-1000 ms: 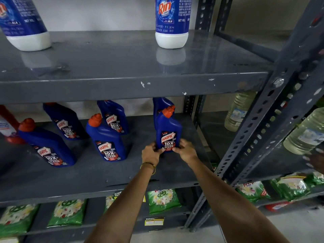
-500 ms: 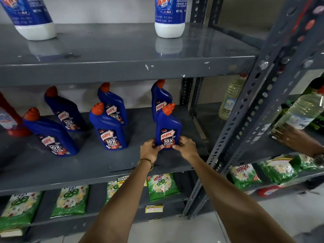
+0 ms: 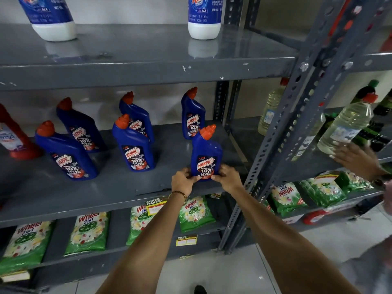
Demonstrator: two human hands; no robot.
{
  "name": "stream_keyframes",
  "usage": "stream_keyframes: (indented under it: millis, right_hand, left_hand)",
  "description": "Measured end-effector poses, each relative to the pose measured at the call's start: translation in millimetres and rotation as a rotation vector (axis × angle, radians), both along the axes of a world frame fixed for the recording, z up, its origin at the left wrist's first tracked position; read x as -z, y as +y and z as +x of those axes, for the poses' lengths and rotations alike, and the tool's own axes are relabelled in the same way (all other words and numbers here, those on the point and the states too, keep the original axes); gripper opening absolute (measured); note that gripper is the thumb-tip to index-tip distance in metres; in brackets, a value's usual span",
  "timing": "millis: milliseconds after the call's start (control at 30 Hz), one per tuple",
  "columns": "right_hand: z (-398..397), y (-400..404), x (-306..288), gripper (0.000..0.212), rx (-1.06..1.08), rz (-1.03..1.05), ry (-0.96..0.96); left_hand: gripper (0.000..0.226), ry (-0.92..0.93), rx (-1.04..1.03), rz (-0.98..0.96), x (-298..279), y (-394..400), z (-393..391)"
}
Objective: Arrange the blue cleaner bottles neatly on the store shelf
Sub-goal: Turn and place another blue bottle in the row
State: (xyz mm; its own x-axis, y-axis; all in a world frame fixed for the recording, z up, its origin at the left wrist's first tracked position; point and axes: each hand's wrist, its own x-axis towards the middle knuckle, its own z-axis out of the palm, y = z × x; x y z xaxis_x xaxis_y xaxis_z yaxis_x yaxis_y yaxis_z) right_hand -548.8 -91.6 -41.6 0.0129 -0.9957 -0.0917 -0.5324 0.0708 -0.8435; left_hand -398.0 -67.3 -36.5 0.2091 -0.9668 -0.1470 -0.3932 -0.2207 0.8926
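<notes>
Shelf point(image 3: 118, 187) in grey metal, the middle one, carries six blue cleaner bottles with orange caps. I see my left hand point(image 3: 183, 183) and my right hand point(image 3: 228, 179) both pressed on the front right bottle point(image 3: 206, 153), one on each side of its base, so each grip is closed on that bottle. It stands upright near the front edge, label facing me. Just behind it stands the back right bottle point(image 3: 192, 115). To the left come the middle front bottle point(image 3: 133, 145) with the middle back bottle point(image 3: 137, 115) close behind it, then the left front bottle point(image 3: 65, 153) and the left back bottle point(image 3: 80, 126) (these four look tilted, but the wide lens may cause that). A red bottle point(image 3: 14, 136) sits at the far left. The shelf post point(image 3: 282, 132) with its holes stands just right of my right hand. Past it, another person's hand point(image 3: 358, 160) touches a clear bottle point(image 3: 347, 126). Green soap packs point(image 3: 89, 232) lie on the shelf below. Two white-bottomed bottles point(image 3: 204, 18) stand on the shelf above.
</notes>
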Motion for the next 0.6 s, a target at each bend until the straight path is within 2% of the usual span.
stream_keyframes:
  millis: [267,600]
  right_hand:
    - [-1.0,5.5,-0.2,0.031,-0.002,-0.015,0.032]
    - [-7.2,3.1,1.9,0.043,-0.031,0.064,-0.059]
  left_hand:
    - [0.043,-0.018,-0.002,-0.008,-0.7,7.5,-3.4]
    - [0.046,0.004,-0.007,0.035,-3.2,8.4,-5.2]
